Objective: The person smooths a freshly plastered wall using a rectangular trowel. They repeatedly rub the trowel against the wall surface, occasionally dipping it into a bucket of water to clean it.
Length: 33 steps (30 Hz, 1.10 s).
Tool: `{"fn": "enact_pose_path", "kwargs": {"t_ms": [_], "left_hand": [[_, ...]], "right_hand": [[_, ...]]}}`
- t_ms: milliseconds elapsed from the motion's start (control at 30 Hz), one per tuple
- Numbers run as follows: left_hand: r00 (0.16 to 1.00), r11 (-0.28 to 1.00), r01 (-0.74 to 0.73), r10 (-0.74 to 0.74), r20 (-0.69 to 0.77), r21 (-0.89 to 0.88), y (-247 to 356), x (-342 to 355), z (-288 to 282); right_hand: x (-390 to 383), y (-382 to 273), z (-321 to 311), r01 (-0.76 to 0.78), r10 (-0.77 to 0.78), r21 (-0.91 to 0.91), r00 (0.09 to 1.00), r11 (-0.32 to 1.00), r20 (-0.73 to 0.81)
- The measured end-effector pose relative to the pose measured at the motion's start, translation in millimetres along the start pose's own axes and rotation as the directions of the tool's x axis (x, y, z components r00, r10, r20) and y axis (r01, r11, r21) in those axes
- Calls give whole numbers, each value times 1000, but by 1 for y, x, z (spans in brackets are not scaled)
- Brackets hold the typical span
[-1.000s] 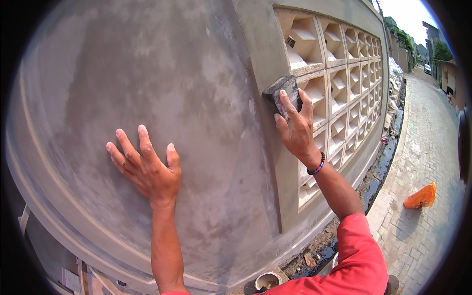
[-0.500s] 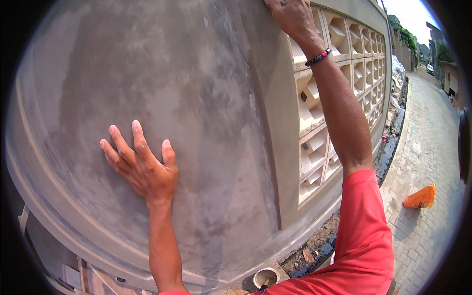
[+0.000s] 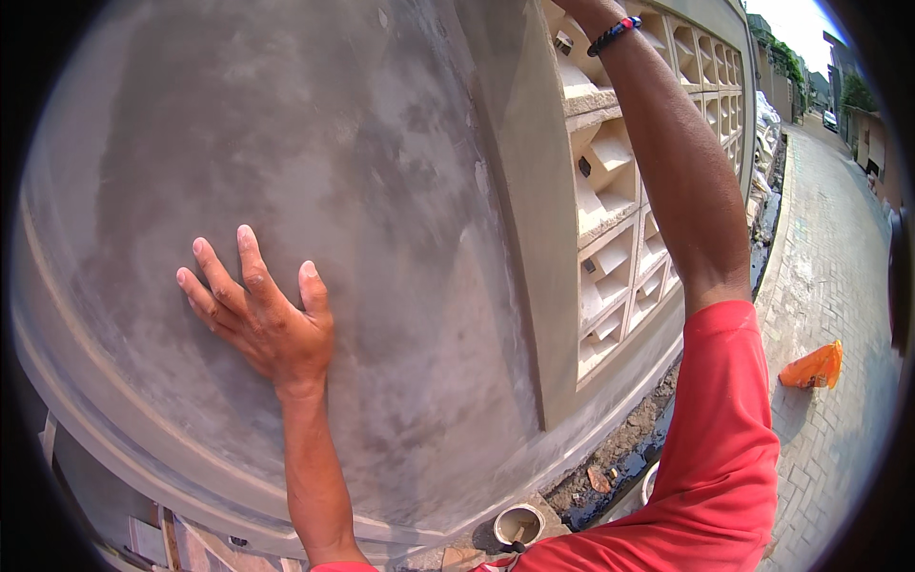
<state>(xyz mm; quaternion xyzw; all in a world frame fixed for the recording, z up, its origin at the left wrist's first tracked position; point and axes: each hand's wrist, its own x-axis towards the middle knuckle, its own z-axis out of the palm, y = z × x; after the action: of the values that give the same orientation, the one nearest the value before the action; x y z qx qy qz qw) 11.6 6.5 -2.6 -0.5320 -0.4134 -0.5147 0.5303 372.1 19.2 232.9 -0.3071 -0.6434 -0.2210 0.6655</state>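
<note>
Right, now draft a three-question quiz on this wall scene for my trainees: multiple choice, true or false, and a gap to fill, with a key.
1. Which surface is the spread left hand placed against?
A) the breeze-block lattice
B) the grey plastered wall
C) the round bucket's rim

2. True or false: the right hand's fingers show in this picture.

3. Fill the gap: the orange plastic bag is on the block-paved ____.

Key:
1. B
2. False; they lie beyond the top edge.
3. lane
</note>
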Motion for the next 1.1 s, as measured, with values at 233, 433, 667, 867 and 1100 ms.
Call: {"fn": "enact_pose_path", "kwargs": {"t_ms": [233, 433, 667, 867, 1100], "left_hand": [[999, 994, -42, 40, 27, 101, -19, -1, -7], [999, 996, -42, 40, 26, 82, -9, -1, -1], [998, 992, -60, 59, 14, 108, -17, -2, 0], [997, 993, -70, 71, -2, 97, -16, -3, 3], [995, 986, -103, 103, 6, 130, -24, 1, -4]], "right_hand": [[-189, 13, 48, 90, -149, -293, 971, 952, -187], [-424, 15, 36, -92, 82, -241, 995, 966, -51], [-303, 16, 43, 56, -76, -247, 994, 967, -75], [-180, 3, 17, 52, -90, -214, 982, 975, -168], [-435, -2, 54, -243, 217, -164, 963, 956, -158]]}}
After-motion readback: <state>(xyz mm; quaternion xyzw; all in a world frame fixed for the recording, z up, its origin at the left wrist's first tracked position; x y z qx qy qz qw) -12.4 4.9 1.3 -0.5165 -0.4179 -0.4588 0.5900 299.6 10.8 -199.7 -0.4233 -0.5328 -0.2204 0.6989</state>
